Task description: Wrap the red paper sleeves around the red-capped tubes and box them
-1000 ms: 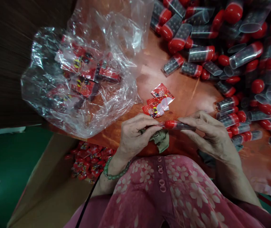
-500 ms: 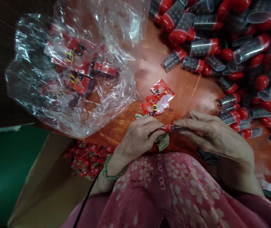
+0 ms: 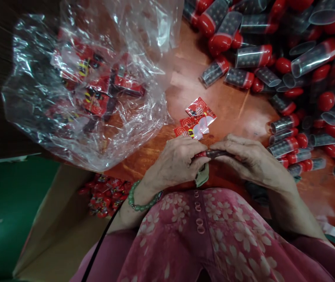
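Between my two hands is a slim dark tube with a red end (image 3: 214,153), lying crosswise above my lap. My left hand (image 3: 179,160) pinches its red end between thumb and fingers. The fingers of my right hand (image 3: 245,158) close on the dark end. Just beyond my left hand several red printed cards (image 3: 197,123) overlap on the table, their lower edge partly covered by the fingers. A piece of green cloth (image 3: 202,176) shows below my left fingertips. The hands hide much of the tube, so its exact kind is unclear.
A clear plastic bag (image 3: 138,117) with red printed packets inside lies at the left. Many clear tubes with red caps and dark beads (image 3: 254,56) are heaped at the right. Below the table edge, a cardboard box (image 3: 47,219) holds red packets (image 3: 108,196).
Both hands have drawn closer together along the tube, and my left hand has shifted slightly right, showing less of the red end. The cards and bag stay about where they were.
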The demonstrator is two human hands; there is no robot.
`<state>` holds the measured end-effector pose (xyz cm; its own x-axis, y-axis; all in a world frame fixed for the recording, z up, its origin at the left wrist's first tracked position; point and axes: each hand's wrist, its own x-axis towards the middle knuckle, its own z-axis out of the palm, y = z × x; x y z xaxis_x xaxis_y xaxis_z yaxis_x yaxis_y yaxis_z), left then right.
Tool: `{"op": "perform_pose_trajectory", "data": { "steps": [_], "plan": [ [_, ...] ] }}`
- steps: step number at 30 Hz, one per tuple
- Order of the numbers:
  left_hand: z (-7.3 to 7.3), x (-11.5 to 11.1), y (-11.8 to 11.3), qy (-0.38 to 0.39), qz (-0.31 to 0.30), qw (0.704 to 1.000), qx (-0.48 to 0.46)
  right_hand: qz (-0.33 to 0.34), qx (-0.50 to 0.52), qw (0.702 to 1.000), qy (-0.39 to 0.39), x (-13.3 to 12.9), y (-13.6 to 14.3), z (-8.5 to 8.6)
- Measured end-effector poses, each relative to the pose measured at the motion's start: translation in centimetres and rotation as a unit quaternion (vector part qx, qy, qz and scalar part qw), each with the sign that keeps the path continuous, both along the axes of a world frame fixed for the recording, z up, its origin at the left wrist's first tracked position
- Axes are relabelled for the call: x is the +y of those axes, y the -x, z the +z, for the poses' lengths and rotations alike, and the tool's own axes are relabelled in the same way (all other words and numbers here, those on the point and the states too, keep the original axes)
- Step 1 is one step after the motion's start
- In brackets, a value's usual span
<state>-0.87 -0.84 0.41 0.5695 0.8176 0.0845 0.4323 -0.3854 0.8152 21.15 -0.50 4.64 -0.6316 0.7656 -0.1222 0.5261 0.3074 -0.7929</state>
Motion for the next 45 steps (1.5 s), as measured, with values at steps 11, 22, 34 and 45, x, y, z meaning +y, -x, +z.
{"op": "perform_pose_trajectory", "data": {
  "steps": [11,22,34,45],
  "plan": [
    [0.0,0.2,1.6,0.258,0.175,0.908,-0.280,-0.211,0.147,0.961,0.106,0.1,-0.5,-2.7],
    [-0.5,-0.3,-3.4,0.395,0.316,0.720,-0.476,-0.281,0.324,0.862,0.272,-1.2,3.2,-3.8],
    [-0.8,-0.2,-3.7,0.380,0.340,0.715,-0.478,-0.320,0.310,0.878,0.173,-2.2,4.7,-5.0],
    [-0.3,-1.0,-3.8,0.440,0.252,0.743,-0.438,-0.342,0.355,0.833,0.251,-1.2,4.1,-4.4]
  ]
}}
